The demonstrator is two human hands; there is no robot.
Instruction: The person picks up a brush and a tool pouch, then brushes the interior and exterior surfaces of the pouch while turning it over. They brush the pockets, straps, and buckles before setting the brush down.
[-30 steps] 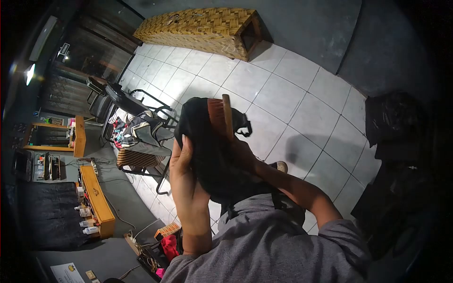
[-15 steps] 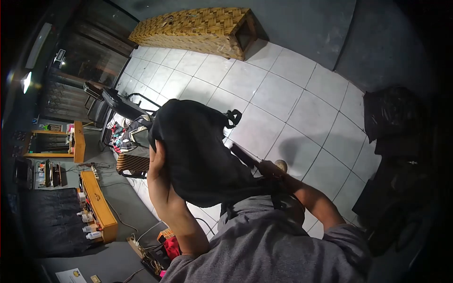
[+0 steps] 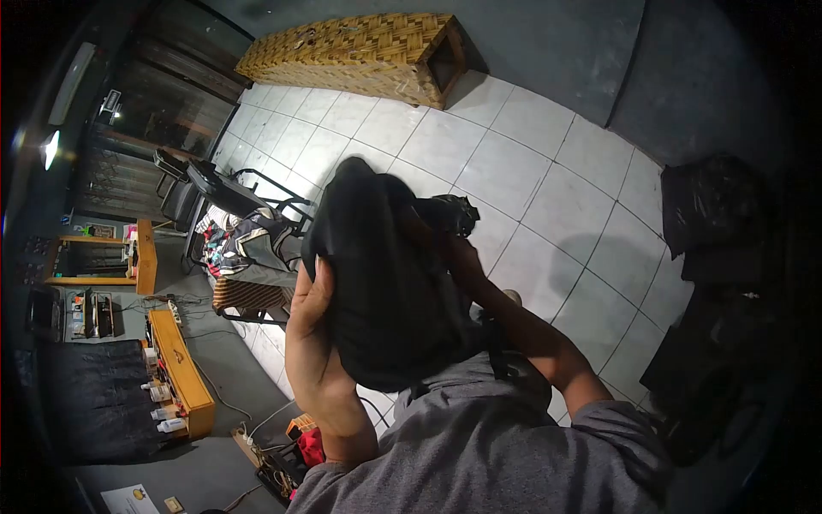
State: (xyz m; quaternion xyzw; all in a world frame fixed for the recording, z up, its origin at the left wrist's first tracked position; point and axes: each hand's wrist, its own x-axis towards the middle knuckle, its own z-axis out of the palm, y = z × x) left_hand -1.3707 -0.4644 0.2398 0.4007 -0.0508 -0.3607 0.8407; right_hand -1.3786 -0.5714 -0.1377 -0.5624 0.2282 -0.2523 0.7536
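Observation:
A large black soft fabric item fills the middle of the view, held up in front of my grey shirt. My left hand grips its left side, thumb on the near face and the other fingers mostly hidden behind. From the right, my right hand reaches across the item's right edge and holds the fabric there, its fingers dark and partly lost against the black. Just beyond this hand, a bunched black part sticks out over the floor.
White floor tiles lie below. A woven bench stands along the far wall. To the left are a black-framed chair, a pile of clothes and wooden wall shelves with bottles. A black plastic bag is at the right.
The black item has shifted right and folded narrower, its top now higher. My left hand moved right with it. My right hand moved up and left, and a bunched part now shows past it.

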